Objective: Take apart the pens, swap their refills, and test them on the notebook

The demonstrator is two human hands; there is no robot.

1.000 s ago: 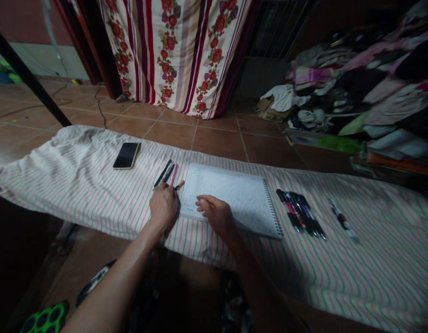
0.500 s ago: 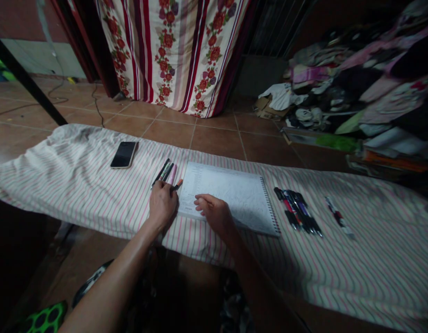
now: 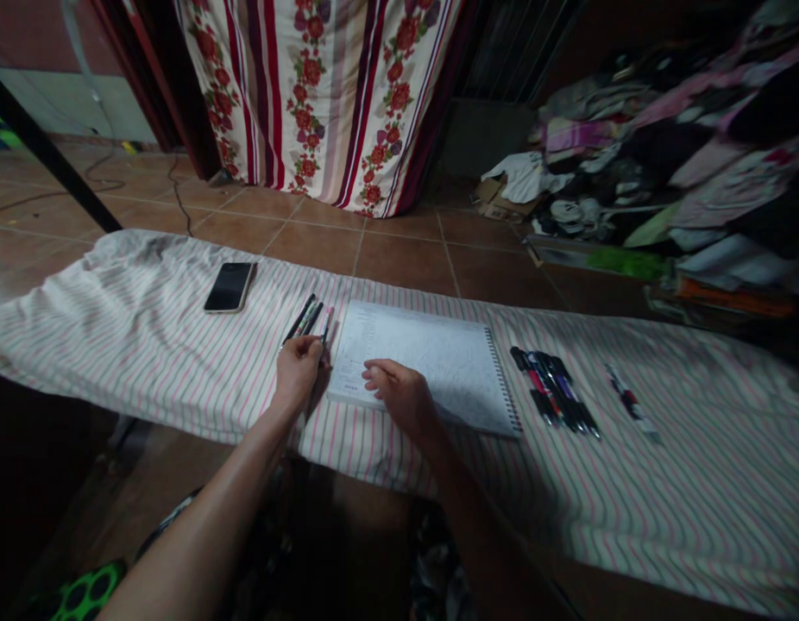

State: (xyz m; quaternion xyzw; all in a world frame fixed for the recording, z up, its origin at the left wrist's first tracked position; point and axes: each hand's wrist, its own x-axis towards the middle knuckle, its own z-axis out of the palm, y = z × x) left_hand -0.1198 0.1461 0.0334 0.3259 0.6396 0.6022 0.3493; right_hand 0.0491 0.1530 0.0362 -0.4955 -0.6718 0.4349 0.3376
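My left hand [image 3: 298,369] is closed in a pinch on the lower end of a pen [image 3: 325,323] with a pinkish-orange tip, held roughly parallel to the row beside it. Several dark markers [image 3: 302,316] lie just left of it on the cloth, their lower ends partly hidden by the hand. My right hand [image 3: 403,395] rests at the near edge of a spiral notebook [image 3: 431,354], fingers loosely bent and apart, with nothing in them. The notebook lies closed, its pale cover up and its coil on the right.
A phone [image 3: 229,287] lies at the left on the striped cloth [image 3: 160,362]. Right of the notebook is a group of pens [image 3: 556,392], and farther right a white-and-dark pen [image 3: 632,404]. Beyond are a floral curtain [image 3: 348,103] and a clothes pile [image 3: 632,147].
The pen in my left hand has turned from slanting over the notebook's left edge to lying along the other markers. My left hand shifted slightly left; my right hand stayed almost still.
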